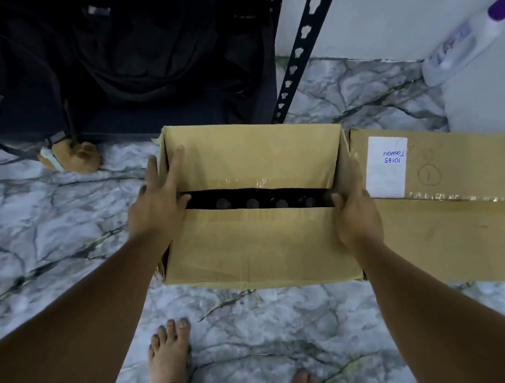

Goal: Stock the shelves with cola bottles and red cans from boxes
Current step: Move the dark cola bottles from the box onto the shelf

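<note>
A brown cardboard box (253, 245) sits on the marble floor in front of me, its two top flaps almost closed. Through the dark slit between the flaps I see several round bottle caps (252, 204). My left hand (158, 196) presses flat against the box's left side, thumb at the slit. My right hand (354, 210) grips the right side, thumb hooked at the slit's end. A second cardboard box (451, 235) with a white handwritten label lies closed just to the right, touching the first.
A black perforated shelf post (299, 57) rises behind the box. A dark bag (120, 56) fills the bottom shelf at the left, a small brown plush toy (77, 156) beside it. A white bottle with a purple cap (461, 47) leans at the top right. My bare feet (171, 356) stand below.
</note>
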